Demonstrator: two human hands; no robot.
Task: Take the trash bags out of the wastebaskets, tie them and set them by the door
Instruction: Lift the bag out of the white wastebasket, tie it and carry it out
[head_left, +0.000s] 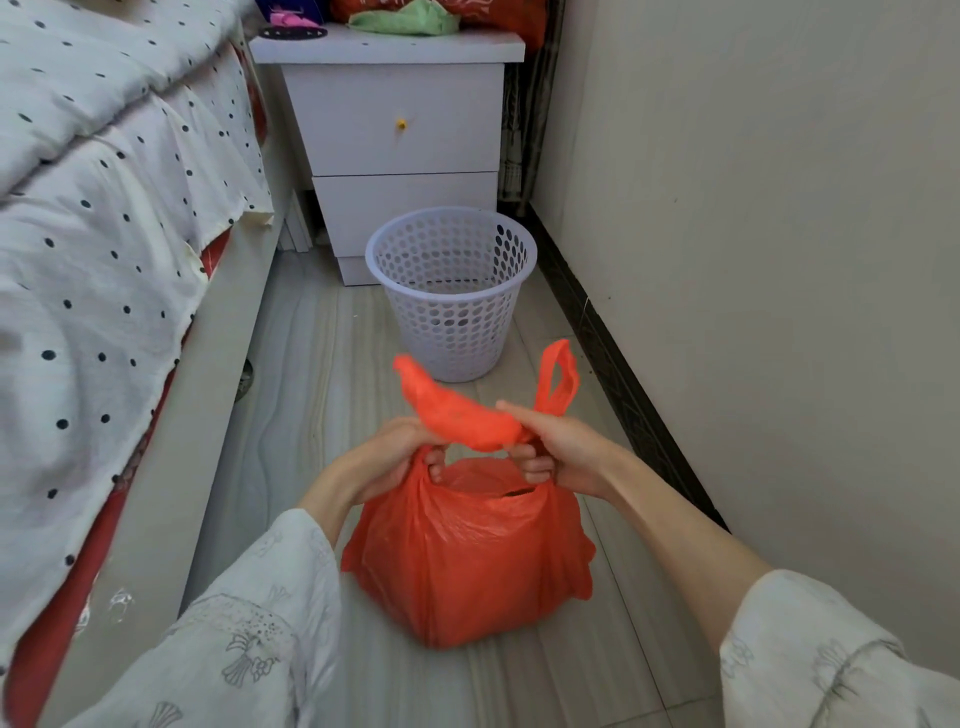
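Observation:
A full orange trash bag (467, 561) stands on the tiled floor in front of me. My left hand (395, 457) grips the bag's top at its left side. My right hand (556, 452) grips the top at its right side. One handle lies crossed over between both hands and sticks out to the upper left. The other handle loop stands upright behind my right hand. Beyond the bag stands a white perforated wastebasket (451, 291) with no bag in it.
A bed (104, 234) with a dotted white cover runs along the left. A white nightstand (395, 135) with clothes on top stands behind the wastebasket. A wall (753, 260) with dark skirting closes the right side. The floor strip between them is narrow.

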